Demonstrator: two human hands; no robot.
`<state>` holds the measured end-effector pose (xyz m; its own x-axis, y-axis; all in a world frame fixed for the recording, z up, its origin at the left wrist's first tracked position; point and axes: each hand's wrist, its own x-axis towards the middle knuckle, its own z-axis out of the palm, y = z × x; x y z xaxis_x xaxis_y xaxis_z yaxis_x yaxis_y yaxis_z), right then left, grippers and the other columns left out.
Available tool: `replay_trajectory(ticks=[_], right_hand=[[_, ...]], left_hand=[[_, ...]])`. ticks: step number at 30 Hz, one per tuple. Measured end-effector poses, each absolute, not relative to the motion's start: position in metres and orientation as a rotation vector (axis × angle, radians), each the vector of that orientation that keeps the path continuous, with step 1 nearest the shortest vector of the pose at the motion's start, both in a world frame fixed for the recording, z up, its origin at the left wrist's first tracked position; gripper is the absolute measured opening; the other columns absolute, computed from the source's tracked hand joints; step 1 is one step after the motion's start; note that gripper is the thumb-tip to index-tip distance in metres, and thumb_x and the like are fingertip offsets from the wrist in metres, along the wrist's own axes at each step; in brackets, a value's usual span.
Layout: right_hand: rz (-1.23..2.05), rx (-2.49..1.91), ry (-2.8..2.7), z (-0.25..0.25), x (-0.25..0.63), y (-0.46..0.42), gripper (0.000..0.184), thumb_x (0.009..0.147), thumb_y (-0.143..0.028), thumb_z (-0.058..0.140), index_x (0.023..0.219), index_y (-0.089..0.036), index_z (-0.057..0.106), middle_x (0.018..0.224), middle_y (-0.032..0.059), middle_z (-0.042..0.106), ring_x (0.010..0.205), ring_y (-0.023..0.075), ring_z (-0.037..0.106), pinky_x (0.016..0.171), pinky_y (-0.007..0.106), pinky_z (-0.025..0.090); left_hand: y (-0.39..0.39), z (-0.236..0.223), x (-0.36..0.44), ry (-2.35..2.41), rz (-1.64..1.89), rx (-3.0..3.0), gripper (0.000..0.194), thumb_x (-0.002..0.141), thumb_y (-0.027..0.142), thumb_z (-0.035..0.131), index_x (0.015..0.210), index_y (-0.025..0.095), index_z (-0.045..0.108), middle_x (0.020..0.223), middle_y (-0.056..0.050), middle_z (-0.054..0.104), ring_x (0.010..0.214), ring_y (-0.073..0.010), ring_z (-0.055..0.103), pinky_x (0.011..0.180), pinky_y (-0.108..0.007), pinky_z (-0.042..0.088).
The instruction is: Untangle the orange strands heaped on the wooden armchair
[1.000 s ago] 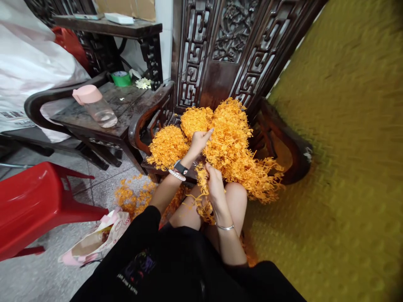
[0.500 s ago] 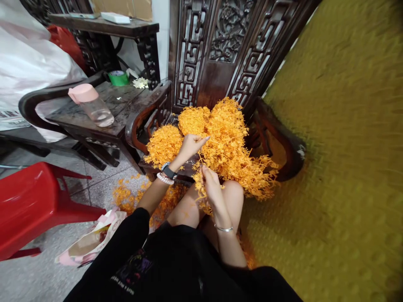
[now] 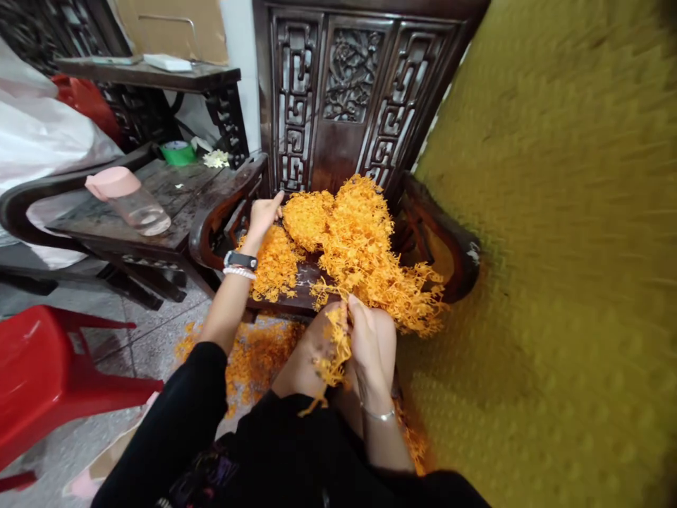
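Observation:
My right hand (image 3: 364, 335) is closed around a bunch of orange plastic sprigs (image 3: 337, 346) just above my knees, with thin branching ends hanging below the fingers. Farther left, my left hand (image 3: 264, 215) hovers over the back of a rounded orange heap (image 3: 275, 264). Its fingers are curled together, and whatever they may hold is hidden. Another rounded orange heap (image 3: 307, 220) sits just right of that hand. A larger tangled pile of orange sprigs (image 3: 364, 247) spreads across the right of the dark wooden chair seat (image 3: 312, 279) and over its front edge.
Curved chair arms (image 3: 449, 240) flank the seat. On the left, a side table (image 3: 185, 190) carries a pink-lidded bottle (image 3: 130, 201) and green tape (image 3: 178, 152). A red stool (image 3: 47, 381) stands lower left. Orange bits (image 3: 259, 353) litter the floor. A yellowish-green surface (image 3: 555, 247) fills the right.
My left hand has moved left, away from beside the big pile to above the left heap. My right hand still grips its bunch, now tilted lower. The view has shifted slightly.

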<state>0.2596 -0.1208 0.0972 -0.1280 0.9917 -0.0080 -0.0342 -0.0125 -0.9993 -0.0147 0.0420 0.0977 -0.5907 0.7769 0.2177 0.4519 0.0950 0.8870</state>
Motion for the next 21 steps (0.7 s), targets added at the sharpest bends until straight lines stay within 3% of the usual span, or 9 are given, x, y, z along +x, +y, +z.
replay_trajectory(ticks=[4,8,10,12,14,16,19,21], right_hand=[[1.380,-1.163,-1.159,0.095,0.259,-0.113,0.027,0.075,-0.047,0.056,0.070,-0.020,0.059,0.067,0.0014,0.056,0.065,0.0148,0.050,0.054,0.024,0.039],[1.500,-1.113,-1.152,0.093,0.253,-0.112,0.030,0.076,-0.048,0.055,0.064,-0.020,0.055,0.063,0.0004,0.049,0.056,0.0111,0.040,0.047,0.022,0.032],[1.523,-1.089,-1.195,0.088,0.254,-0.108,0.032,0.076,-0.048,0.055,0.062,-0.020,0.052,0.060,-0.0008,0.045,0.054,0.0112,0.037,0.048,0.023,0.032],[1.499,-1.082,-1.294,0.081,0.257,-0.101,0.033,0.076,-0.049,0.056,0.061,-0.021,0.051,0.058,-0.0013,0.044,0.055,0.0121,0.037,0.051,0.025,0.033],[1.468,-1.078,-1.404,0.075,0.261,-0.094,0.033,0.077,-0.050,0.056,0.061,-0.021,0.052,0.058,-0.0013,0.045,0.056,0.0130,0.040,0.054,0.026,0.035],[1.466,-1.070,-1.500,0.071,0.264,-0.090,0.034,0.079,-0.050,0.054,0.061,-0.021,0.052,0.057,-0.0018,0.045,0.056,0.0131,0.040,0.055,0.027,0.035],[1.493,-1.063,-1.606,0.071,0.264,-0.089,0.035,0.082,-0.049,0.051,0.061,-0.021,0.049,0.055,-0.0031,0.043,0.055,0.0123,0.039,0.055,0.026,0.032],[1.528,-1.056,-1.621,0.073,0.260,-0.092,0.035,0.082,-0.049,0.050,0.061,-0.021,0.048,0.055,-0.0035,0.042,0.055,0.0119,0.038,0.055,0.026,0.032]], left_hand=[[0.021,0.061,-0.033,2.251,1.334,1.298,0.028,0.087,0.034,0.058,0.071,0.011,0.057,0.073,-0.002,0.057,0.075,-0.0137,0.055,0.076,-0.033,0.046],[-0.001,0.022,-0.025,2.312,1.295,1.364,0.023,0.075,0.022,0.069,0.062,0.012,0.053,0.089,-0.011,0.059,0.107,-0.0283,0.046,0.098,-0.056,0.028],[-0.006,0.021,-0.016,2.297,1.327,1.436,0.018,0.074,0.023,0.071,0.068,0.012,0.058,0.105,-0.015,0.058,0.117,-0.0318,0.039,0.103,-0.056,0.021],[-0.012,0.037,-0.001,2.215,1.412,1.562,0.018,0.076,0.030,0.069,0.078,0.014,0.062,0.118,-0.013,0.056,0.121,-0.0295,0.038,0.106,-0.049,0.024],[-0.022,0.064,0.019,1.924,1.456,1.764,0.023,0.083,0.039,0.060,0.088,0.017,0.063,0.114,-0.009,0.059,0.113,-0.0240,0.047,0.100,-0.040,0.035],[-0.040,0.093,0.043,1.453,1.288,1.953,0.031,0.089,0.045,0.047,0.099,0.019,0.062,0.096,-0.006,0.064,0.089,-0.0180,0.057,0.081,-0.033,0.044],[-0.067,0.119,0.075,1.096,0.861,2.128,0.032,0.089,0.046,0.048,0.096,0.019,0.064,0.069,0.000,0.059,0.061,-0.0116,0.051,0.058,-0.025,0.038],[-0.075,0.120,0.089,1.156,0.873,2.151,0.033,0.089,0.044,0.048,0.081,0.017,0.065,0.059,0.002,0.052,0.053,-0.0094,0.045,0.054,-0.024,0.032]])
